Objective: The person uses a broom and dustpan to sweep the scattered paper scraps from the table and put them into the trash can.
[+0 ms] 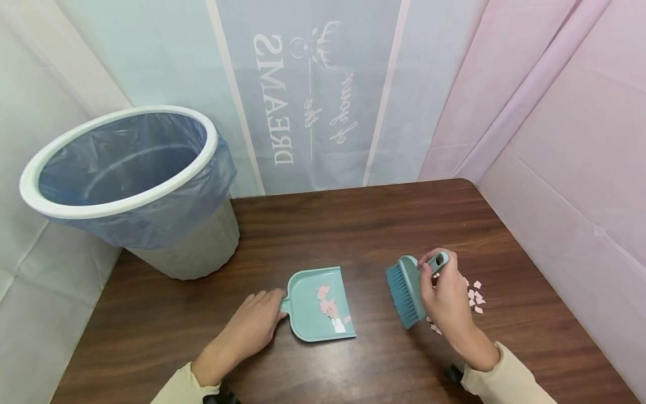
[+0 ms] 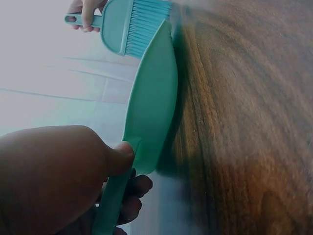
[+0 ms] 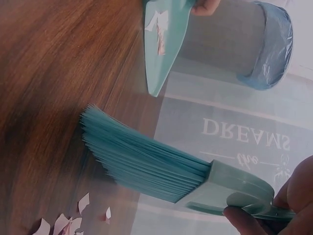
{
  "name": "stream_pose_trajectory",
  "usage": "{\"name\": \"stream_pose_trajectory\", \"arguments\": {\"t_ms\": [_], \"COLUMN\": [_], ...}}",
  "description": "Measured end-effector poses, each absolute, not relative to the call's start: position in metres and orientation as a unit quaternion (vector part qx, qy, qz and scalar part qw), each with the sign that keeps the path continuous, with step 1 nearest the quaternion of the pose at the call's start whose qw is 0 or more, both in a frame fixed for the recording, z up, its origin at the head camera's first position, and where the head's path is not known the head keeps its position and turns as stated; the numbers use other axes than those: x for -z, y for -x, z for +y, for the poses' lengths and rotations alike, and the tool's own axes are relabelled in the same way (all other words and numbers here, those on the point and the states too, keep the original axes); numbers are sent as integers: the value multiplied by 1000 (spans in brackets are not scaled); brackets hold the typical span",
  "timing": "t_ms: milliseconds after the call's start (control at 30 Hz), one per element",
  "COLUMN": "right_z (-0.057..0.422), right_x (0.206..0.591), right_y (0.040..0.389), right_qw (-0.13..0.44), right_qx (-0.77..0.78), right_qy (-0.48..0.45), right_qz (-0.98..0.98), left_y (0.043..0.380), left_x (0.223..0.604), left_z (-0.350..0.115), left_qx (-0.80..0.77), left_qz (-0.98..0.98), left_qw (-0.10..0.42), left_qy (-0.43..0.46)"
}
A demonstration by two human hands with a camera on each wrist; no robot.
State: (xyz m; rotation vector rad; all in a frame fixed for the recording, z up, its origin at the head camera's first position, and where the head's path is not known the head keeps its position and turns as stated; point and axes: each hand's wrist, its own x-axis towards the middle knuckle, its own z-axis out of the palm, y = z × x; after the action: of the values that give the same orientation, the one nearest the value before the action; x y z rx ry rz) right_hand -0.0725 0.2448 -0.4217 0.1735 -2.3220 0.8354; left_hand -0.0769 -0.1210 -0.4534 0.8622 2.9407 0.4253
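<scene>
A teal dustpan (image 1: pixel 308 314) lies low over the wooden table with several pink paper scraps (image 1: pixel 329 308) in it. My left hand (image 1: pixel 254 320) grips its handle, thumb on top in the left wrist view. To the right, my right hand (image 1: pixel 446 297) holds a teal hand brush (image 1: pixel 415 286) by its handle. The blue bristles (image 3: pixel 142 156) point toward the dustpan, with a gap between them in the head view. More paper scraps (image 1: pixel 476 297) lie scattered on the table beside and partly behind my right hand.
A grey waste bin (image 1: pixel 202 247) with a white rim and blue liner bag stands at the back left. Behind the table (image 1: pixel 353 224) hangs a cloth (image 1: pixel 313 174) printed with mirrored lettering. Pale cloth (image 1: pixel 570 168) also borders the right side.
</scene>
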Motion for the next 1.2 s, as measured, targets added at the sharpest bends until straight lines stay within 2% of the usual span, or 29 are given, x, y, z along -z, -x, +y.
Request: {"name": "stream_pose_trajectory", "arguments": {"t_ms": [333,867,1200], "right_z": [244,243,243], "right_x": [422,421,420], "right_y": [73,74,73], "right_qw": [330,329,324], "right_qx": [-314,-314,-312], "right_qy": [-70,-69,-69], "right_qz": [-887,-888,-890], "left_y": [81,103,109], "left_x": [438,370,329], "left_z": [-128,-153,-165], "left_qx": [-147,-163,-167], "left_qz": [951,937,928], "left_qw": [35,-15,-7], "left_qy": [-269,-310,-334]}}
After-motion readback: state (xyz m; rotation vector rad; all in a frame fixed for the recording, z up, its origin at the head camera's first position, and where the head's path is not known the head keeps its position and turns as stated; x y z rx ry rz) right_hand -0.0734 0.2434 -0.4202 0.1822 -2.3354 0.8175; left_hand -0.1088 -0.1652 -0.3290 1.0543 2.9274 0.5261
